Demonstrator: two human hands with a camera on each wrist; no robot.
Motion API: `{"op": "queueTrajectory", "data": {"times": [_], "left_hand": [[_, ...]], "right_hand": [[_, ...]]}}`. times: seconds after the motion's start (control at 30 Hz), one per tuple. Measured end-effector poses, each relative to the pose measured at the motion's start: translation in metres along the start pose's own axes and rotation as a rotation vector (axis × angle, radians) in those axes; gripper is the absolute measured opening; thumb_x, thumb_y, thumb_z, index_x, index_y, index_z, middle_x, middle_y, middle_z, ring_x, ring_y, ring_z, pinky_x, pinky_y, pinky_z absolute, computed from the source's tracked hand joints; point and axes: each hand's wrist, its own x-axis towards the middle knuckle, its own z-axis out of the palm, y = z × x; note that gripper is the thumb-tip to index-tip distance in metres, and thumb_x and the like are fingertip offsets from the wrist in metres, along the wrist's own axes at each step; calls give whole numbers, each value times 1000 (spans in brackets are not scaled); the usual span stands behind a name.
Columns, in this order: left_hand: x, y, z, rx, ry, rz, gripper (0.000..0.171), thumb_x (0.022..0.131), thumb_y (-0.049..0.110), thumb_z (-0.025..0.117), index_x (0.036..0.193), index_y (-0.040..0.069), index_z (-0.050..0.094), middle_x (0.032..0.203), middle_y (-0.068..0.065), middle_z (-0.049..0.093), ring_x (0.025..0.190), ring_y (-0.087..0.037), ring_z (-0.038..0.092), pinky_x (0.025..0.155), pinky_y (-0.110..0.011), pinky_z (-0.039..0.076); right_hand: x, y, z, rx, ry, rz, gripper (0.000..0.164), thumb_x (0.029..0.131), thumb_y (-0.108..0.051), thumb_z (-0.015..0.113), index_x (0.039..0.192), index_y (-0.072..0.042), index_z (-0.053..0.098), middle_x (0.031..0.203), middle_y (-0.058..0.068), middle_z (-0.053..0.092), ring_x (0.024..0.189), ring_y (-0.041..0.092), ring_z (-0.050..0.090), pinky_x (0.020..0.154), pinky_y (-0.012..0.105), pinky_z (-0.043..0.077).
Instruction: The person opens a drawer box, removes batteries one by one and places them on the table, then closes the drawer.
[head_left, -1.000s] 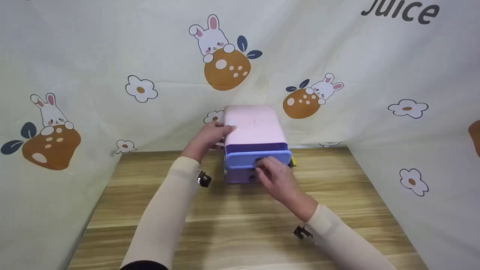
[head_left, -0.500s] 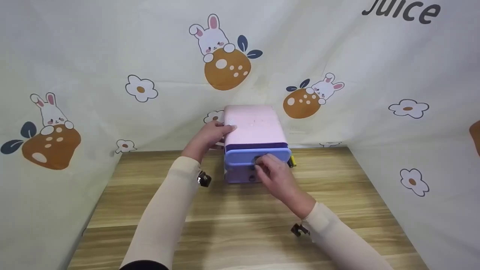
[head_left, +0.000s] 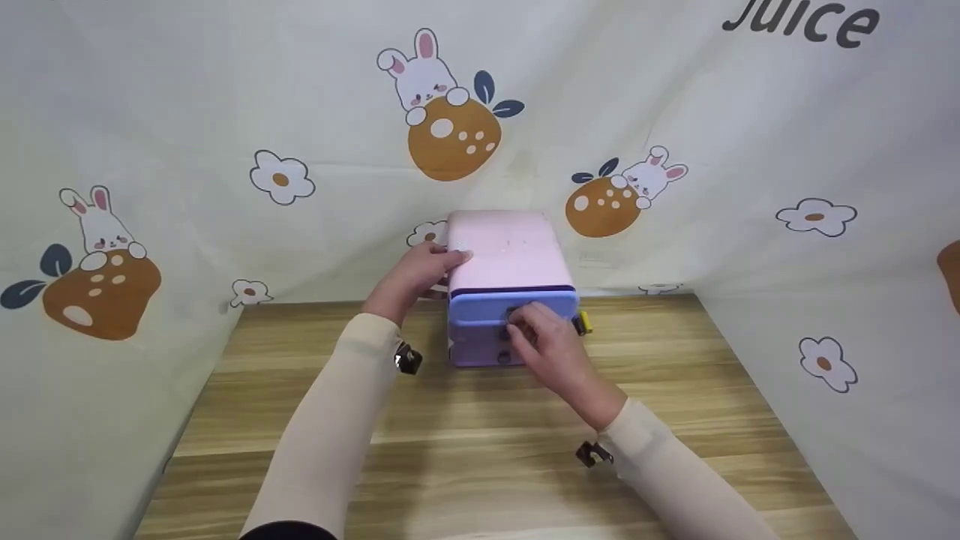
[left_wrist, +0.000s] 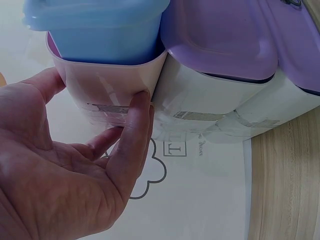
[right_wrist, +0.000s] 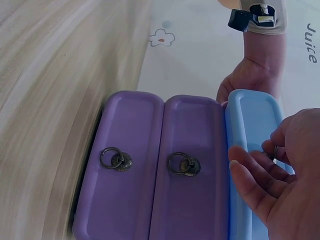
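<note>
A small drawer cabinet with a pink top [head_left: 506, 244] stands at the back of the table. Its top drawer is blue [head_left: 476, 310], and its front sits a little out from the pink shell. Two purple drawers [right_wrist: 125, 200] lie below, each with a metal ring pull [right_wrist: 177, 163]. My left hand [head_left: 420, 271] steadies the cabinet's left side, thumb on the pink top and fingers against the side wall. With thumb and fingertips my right hand [head_left: 553, 343] pinches the blue drawer's ring pull [right_wrist: 274, 151], mostly hidden by the fingers.
The cabinet rests on a wood-grain table [head_left: 465, 480]. Close behind it hangs a pale cloth [head_left: 330, 150] printed with rabbits and flowers. A small yellow and black object [head_left: 585, 322] shows beside the cabinet's right side.
The blue drawer has slid inward, narrowing the gap under the pink top, and my right hand has moved forward with it. My left hand has stayed in place.
</note>
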Motion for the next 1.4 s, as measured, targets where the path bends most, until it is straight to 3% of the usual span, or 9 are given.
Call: {"op": "queueTrajectory", "data": {"times": [0.63,0.9,1.4], "left_hand": [[-1,1,-2,30,0,-10,87,104,54,73,164,0,42,141,-15,66,123,-31,70,104,-50,59],[-1,0,0,-24,-8,2,81,103,48,75,160,-2,46,139,-17,66,121,-32,71,101,-48,61],[-3,1,0,-8,-8,13,81,104,49,74,159,-3,47,136,-17,68,119,-32,72,98,-48,62]], "right_hand": [[6,3,2,26,-25,49,5,109,-14,70,106,-10,71,100,-2,67,90,12,64,77,33,59],[7,5,6,17,24,8,2,105,-9,74,103,-9,72,96,2,67,86,15,65,74,35,57],[13,8,8,19,18,22,3,104,-7,74,104,-7,71,99,4,68,89,17,66,77,36,59]]}}
